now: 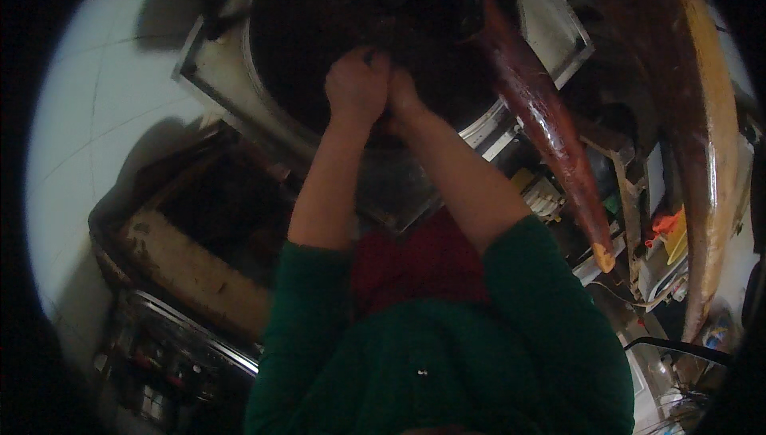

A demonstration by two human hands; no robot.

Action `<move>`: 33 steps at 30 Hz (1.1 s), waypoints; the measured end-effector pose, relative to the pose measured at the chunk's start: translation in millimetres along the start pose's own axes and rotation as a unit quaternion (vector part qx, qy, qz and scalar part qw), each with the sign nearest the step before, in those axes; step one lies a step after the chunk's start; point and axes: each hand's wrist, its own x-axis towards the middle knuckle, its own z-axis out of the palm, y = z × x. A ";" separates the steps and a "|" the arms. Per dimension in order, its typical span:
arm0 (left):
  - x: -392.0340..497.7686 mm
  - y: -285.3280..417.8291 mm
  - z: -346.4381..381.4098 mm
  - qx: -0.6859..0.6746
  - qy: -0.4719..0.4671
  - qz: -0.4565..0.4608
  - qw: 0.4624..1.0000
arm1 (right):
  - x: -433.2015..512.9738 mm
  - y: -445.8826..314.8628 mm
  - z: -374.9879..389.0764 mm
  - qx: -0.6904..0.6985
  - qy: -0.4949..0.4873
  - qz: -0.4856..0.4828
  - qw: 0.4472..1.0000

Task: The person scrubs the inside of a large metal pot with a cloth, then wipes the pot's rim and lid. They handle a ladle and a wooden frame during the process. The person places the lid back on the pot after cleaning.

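Note:
My left hand (359,85) and my right hand (403,93) are close together over a large dark round hollow, with their fingers curled. Whether anything is gripped between them is lost in the shadow. The hollow has a shiny ring-shaped metal rim (486,123) and sits in a square, pale metal frame (218,70). Just right of my hands, a glossy red-brown tapered shaft (541,112), apparently wood, slants from the hollow down past the frame's edge. Its lower tip is pale yellow.
A larger glossy brown tapered piece (688,106) stands farther right. Behind the shafts are a metal stand (625,196) and cluttered orange and yellow items (669,225). At left, a worn trough-like box (197,255) lies beside white tiles (96,106), above a dark metal-edged unit (173,345).

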 end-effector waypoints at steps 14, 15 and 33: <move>-45.3 -36.8 -3.7 -0.125 0.018 0.152 0.980 | -51.9 -26.2 4.3 0.101 -0.112 0.076 0.986; -56.2 -32.8 -5.8 0.050 0.011 0.320 0.946 | -52.2 -35.4 -2.7 0.103 -0.157 0.105 0.977; -28.5 22.0 -14.5 0.012 0.107 0.158 0.982 | -61.2 -17.4 22.2 -0.002 -0.038 -0.001 0.999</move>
